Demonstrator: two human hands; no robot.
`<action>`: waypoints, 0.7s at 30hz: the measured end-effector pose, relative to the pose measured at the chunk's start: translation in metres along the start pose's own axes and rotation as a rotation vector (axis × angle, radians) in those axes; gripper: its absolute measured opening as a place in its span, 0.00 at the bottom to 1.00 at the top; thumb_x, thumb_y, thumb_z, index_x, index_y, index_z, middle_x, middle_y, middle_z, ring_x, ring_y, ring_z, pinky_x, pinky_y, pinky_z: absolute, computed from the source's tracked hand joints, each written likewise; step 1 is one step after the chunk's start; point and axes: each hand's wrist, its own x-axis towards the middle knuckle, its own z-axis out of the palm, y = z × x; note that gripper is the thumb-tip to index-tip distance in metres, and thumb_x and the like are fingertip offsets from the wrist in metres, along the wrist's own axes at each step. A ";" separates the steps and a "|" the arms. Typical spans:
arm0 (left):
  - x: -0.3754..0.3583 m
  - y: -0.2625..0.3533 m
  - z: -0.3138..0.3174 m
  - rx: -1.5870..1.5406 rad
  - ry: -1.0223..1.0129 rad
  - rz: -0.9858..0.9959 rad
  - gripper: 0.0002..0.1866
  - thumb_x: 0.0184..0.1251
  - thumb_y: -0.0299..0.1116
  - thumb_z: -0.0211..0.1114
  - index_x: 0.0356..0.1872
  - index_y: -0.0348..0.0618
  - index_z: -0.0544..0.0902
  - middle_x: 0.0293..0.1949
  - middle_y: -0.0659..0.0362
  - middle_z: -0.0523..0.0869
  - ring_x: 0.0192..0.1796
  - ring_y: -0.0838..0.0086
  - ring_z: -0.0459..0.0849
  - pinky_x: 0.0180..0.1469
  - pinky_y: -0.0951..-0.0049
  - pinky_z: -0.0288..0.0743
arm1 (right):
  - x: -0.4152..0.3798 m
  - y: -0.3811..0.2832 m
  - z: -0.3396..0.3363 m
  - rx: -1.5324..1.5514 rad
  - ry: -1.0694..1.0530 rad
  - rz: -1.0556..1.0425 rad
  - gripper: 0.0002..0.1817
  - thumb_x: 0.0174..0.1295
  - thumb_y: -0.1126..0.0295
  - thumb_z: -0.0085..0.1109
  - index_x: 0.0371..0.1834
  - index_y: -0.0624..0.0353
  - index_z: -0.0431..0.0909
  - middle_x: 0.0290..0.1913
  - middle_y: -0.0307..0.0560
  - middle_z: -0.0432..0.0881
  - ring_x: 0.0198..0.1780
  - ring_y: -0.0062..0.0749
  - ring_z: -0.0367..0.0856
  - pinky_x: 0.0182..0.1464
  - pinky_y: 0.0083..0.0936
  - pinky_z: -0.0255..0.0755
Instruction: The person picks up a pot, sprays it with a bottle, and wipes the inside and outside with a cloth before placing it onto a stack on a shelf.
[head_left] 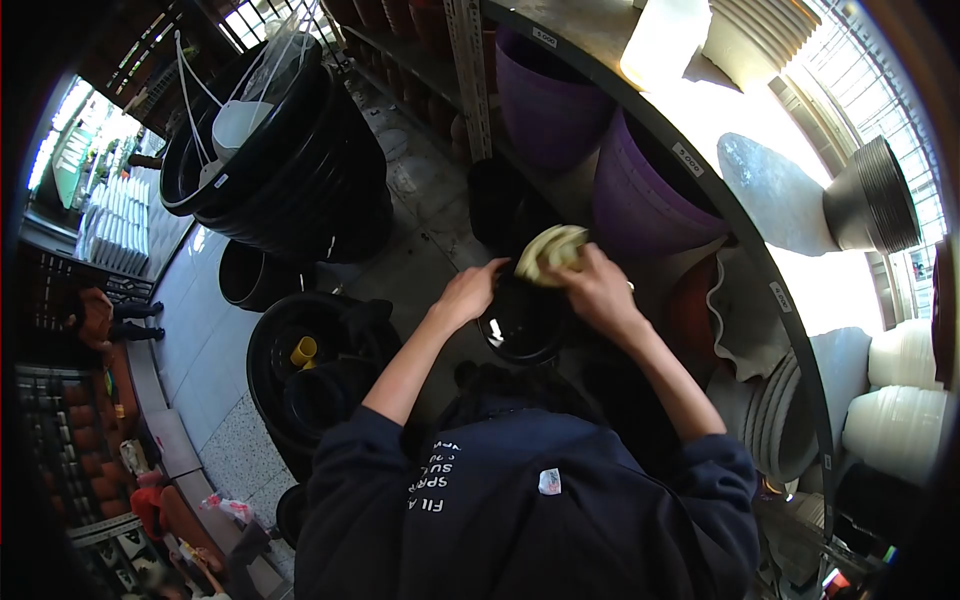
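Note:
My right hand (597,290) is closed around a crumpled pale yellow-green cloth (553,252), slightly blurred. Below the cloth is a round black pot (522,330) with a glossy inside, low in front of my body. My left hand (470,293) is at the pot's left side, fingers bent toward its dark rim; the exact grip is hard to see in the shadow. Another black pot (497,205) stands just beyond my hands.
Large stacked black tubs (290,160) stand at upper left. Left of me is a wide black basin (265,345) holding a yellow cup (304,350). Purple pots (650,195) sit under a curved shelf (745,235) on the right. Another person (97,318) is far left.

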 end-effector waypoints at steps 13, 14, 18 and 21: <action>0.041 0.028 -0.023 0.197 0.386 0.244 0.13 0.65 0.28 0.49 0.49 0.46 0.77 0.31 0.46 0.84 0.32 0.51 0.83 0.36 0.56 0.78 | -0.036 0.000 0.072 -0.291 -0.490 0.224 0.10 0.49 0.67 0.54 0.33 0.54 0.81 0.36 0.50 0.79 0.33 0.35 0.82 0.30 0.29 0.73; 0.045 0.025 -0.021 0.202 0.432 0.253 0.13 0.65 0.28 0.49 0.49 0.46 0.77 0.31 0.47 0.84 0.32 0.52 0.83 0.35 0.56 0.79 | -0.033 -0.012 0.065 -0.117 -0.448 0.270 0.11 0.51 0.66 0.53 0.35 0.57 0.80 0.33 0.54 0.80 0.36 0.41 0.82 0.34 0.37 0.75; 0.049 0.011 -0.014 0.357 0.457 0.204 0.15 0.63 0.28 0.49 0.50 0.50 0.76 0.31 0.51 0.84 0.30 0.56 0.84 0.31 0.59 0.79 | -0.018 -0.030 0.051 0.465 -0.582 0.285 0.13 0.55 0.64 0.51 0.40 0.56 0.79 0.37 0.61 0.79 0.42 0.49 0.80 0.45 0.48 0.71; 0.038 0.009 -0.010 0.439 0.451 0.249 0.17 0.61 0.28 0.50 0.50 0.54 0.76 0.30 0.54 0.85 0.28 0.59 0.85 0.28 0.61 0.79 | -0.011 -0.031 0.042 0.338 -0.477 0.184 0.13 0.55 0.64 0.52 0.42 0.53 0.80 0.42 0.56 0.76 0.47 0.47 0.75 0.44 0.44 0.69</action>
